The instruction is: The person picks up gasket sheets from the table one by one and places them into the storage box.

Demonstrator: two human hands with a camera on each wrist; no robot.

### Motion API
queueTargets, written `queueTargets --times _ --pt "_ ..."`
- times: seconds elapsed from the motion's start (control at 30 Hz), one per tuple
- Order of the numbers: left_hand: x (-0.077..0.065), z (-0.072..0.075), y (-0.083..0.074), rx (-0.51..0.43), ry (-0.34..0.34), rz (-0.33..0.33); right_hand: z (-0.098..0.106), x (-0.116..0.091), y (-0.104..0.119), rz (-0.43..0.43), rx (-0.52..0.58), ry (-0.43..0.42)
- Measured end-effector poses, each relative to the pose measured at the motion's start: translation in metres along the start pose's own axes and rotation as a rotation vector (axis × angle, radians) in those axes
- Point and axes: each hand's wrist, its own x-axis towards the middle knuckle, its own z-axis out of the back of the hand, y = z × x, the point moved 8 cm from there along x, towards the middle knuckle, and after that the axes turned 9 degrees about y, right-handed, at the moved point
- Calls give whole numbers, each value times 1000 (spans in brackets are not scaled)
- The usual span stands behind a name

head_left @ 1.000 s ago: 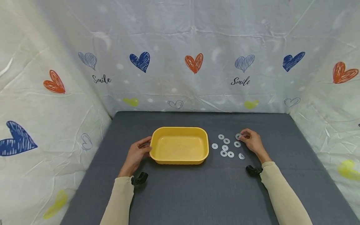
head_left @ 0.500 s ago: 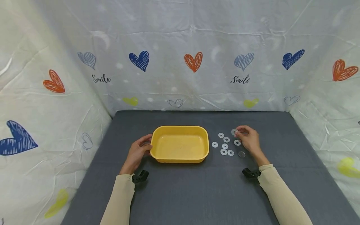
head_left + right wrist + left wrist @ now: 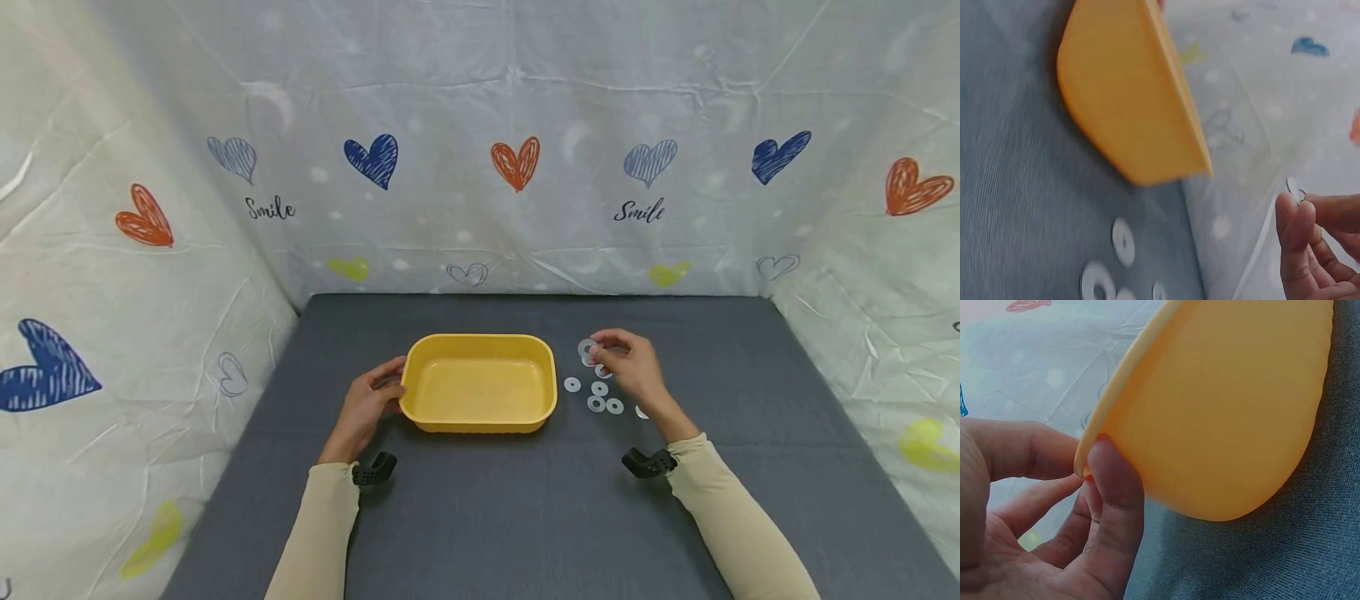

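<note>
Left hand (image 3: 367,408): thumb and fingers pinch the rim of the yellow rectangular tray at its left end.
Right hand (image 3: 628,362): thumb and fingertips pinch a flat, round, silver-grey washer with a centre hole (image 3: 582,347), held up to the right of the tray; the other fingers curl loosely.
Yellow rectangular tray with rounded corners, seemingly plastic (image 3: 480,387): upright on the table, between the left hand and the washers.
Loose silver-grey ring washers (image 3: 596,404): lying flat to the right of the tray, below and beside the right hand; two near the tray's front right sit just beside each other. The hand hides part of the group, so the full count is hard to tell.
Table covering (image 3: 510,517): dark grey cloth.
Backdrop (image 3: 435,221): white sheeting with blue, orange and yellow-green hearts and the word "Smile" twice.
Sleeves (image 3: 315,533): cream, long, on both arms.
Wrist cameras (image 3: 375,469): black, one at each wrist.
</note>
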Motion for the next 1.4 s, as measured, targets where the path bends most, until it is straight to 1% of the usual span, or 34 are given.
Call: queueTargets --times 0.27,0.57,0.9,1.07,1.2,1.23,1.4 --pt "1 1 1 -5 -1 -1 -34 4 20 1 60 57" --pt "0 1 0 2 -15 3 -64 17 31 2 136 75" --pt "1 2 2 9 -18 8 -100 30 42 -30 232 129" --pt "1 1 1 21 -17 2 -121 34 47 -77 279 170" --pt "1 1 1 20 -16 -5 -136 39 45 -118 310 189" --pt "1 1 1 16 -16 -6 -140 42 42 -125 320 187" --pt "0 3 2 2 -18 1 -158 48 39 -199 338 198"
